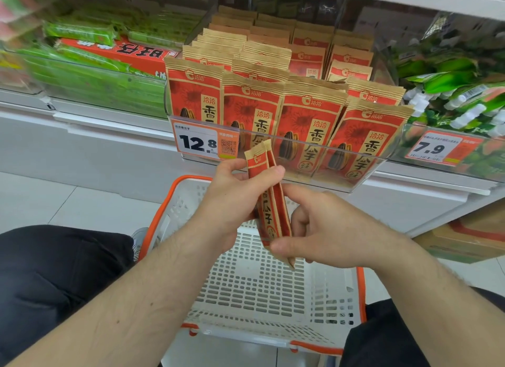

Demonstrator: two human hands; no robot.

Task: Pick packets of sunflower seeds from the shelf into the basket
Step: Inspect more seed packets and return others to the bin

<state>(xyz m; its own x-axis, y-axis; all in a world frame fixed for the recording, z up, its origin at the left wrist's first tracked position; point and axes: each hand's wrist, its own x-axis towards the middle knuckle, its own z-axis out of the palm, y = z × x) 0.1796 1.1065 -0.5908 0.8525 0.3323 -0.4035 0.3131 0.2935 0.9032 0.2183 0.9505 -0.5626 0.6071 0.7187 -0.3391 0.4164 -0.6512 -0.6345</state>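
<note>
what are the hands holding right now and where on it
Both hands hold red sunflower seed packets, seen edge-on above the basket. The left hand has its grip on the upper part; the right hand pinches the bottom end.

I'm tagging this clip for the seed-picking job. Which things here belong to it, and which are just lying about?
Job:
held seed packets
left hand
right hand
shelf packets
basket

Lying about:
green snack packs
red box
green pouches
cardboard box
</note>
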